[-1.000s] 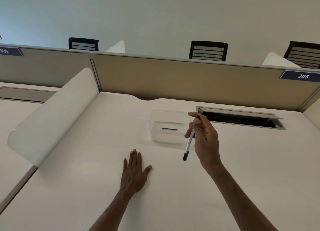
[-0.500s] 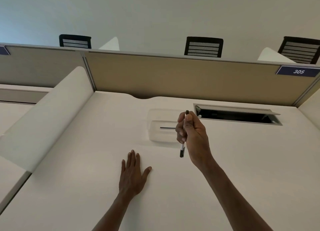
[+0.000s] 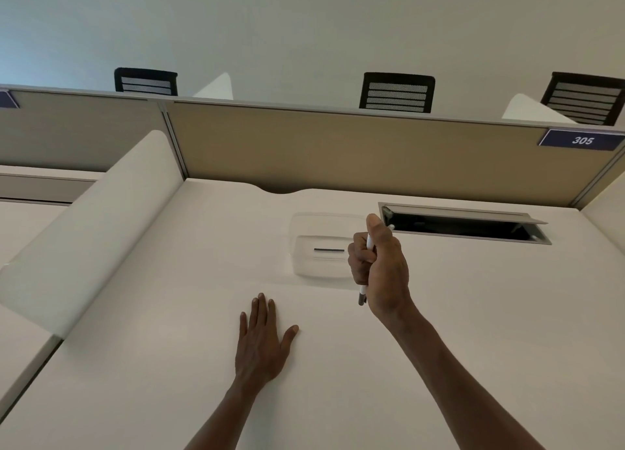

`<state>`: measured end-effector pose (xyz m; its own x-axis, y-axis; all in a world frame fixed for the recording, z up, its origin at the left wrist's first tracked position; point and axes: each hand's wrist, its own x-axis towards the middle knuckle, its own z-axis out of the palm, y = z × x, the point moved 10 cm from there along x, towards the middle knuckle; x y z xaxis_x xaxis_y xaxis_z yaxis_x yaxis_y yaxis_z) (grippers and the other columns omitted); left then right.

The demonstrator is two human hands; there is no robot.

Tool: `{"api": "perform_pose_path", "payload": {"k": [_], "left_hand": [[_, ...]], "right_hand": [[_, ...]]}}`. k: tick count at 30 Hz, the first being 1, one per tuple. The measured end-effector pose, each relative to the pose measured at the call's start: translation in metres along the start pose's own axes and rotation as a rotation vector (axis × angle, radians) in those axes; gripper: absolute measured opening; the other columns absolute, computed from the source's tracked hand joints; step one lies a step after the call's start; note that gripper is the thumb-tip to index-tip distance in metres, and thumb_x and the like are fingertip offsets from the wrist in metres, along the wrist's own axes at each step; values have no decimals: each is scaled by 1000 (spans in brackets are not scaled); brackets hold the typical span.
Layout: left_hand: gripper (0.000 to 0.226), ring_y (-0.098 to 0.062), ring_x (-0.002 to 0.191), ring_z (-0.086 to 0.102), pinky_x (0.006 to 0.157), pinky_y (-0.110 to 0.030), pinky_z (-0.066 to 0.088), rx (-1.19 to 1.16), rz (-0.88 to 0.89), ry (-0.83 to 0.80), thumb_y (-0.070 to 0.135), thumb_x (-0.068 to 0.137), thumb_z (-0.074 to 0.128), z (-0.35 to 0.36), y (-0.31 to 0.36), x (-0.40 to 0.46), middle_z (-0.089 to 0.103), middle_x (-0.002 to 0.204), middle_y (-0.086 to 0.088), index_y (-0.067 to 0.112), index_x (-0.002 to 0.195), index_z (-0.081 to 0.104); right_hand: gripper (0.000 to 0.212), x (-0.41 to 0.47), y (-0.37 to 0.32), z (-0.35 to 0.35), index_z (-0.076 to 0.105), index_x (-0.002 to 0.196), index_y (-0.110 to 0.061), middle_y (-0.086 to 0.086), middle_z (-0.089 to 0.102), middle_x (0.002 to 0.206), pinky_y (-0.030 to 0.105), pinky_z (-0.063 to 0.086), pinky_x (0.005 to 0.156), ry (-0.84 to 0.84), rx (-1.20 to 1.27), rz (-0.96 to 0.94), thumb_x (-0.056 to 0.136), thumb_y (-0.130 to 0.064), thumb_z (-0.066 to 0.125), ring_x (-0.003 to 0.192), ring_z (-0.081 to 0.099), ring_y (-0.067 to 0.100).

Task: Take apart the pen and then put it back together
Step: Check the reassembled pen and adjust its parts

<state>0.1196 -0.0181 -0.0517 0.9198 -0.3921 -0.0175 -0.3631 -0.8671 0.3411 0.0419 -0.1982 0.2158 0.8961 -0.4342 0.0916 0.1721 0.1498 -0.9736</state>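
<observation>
While the left hand lies flat on the desk, fingers straight and holding nothing, the right hand grips the pen in a closed fist above the middle of the desk. Its dark tip points down and its white barrel runs up under the thumb. Just beyond, toward the back edge, sits a clear tray with 1 dark, thin piece inside.
</observation>
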Motion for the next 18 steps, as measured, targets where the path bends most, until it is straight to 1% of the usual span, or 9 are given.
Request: {"api": "perform_pose_path", "payload": {"k": [2, 4, 8, 12, 18], "left_hand": [[87, -15, 149, -14, 122, -40, -4, -5, 0, 5, 69, 92, 19, 0, 0, 0, -9, 163, -5, 10, 154, 4], [87, -15, 149, -13, 122, -40, -4, -7, 0, 9, 69, 92, 20, -1, 0, 0, -8, 163, -5, 9, 154, 4], [87, -15, 149, -13, 122, -40, -4, 7, -3, 6, 69, 92, 19, -1, 0, 0, -8, 163, -5, 10, 154, 4], [87, -15, 150, -12, 122, -40, -3, 1, -4, 20, 69, 92, 19, -2, 0, 0, -6, 163, -4, 10, 155, 6], [88, -15, 150, -11, 122, -41, -2, -3, -5, 23, 70, 91, 18, -1, 0, 0, -6, 164, -4, 10, 155, 7]], "right_hand": [[51, 2, 2, -2, 20, 50, -22, -7, 17, 46, 21, 8, 43, 7, 39, 13, 84, -52, 44, 45, 9, 14], [48, 4, 7, -4, 18, 53, -20, -8, 17, 46, 24, 5, 44, 17, 94, 33, 84, -48, 41, 42, 10, 12], [43, 5, 15, -3, 17, 54, -20, -8, 16, 46, 22, 6, 43, 36, 143, 68, 84, -45, 35, 39, 10, 10], [41, 4, 18, 1, 17, 53, -21, -6, 15, 46, 25, 3, 46, 39, 161, 80, 82, -45, 34, 40, 8, 10], [40, 5, 19, 2, 13, 59, -19, -6, 16, 45, 26, 2, 46, 50, 184, 103, 82, -44, 34, 40, 7, 10]]}}
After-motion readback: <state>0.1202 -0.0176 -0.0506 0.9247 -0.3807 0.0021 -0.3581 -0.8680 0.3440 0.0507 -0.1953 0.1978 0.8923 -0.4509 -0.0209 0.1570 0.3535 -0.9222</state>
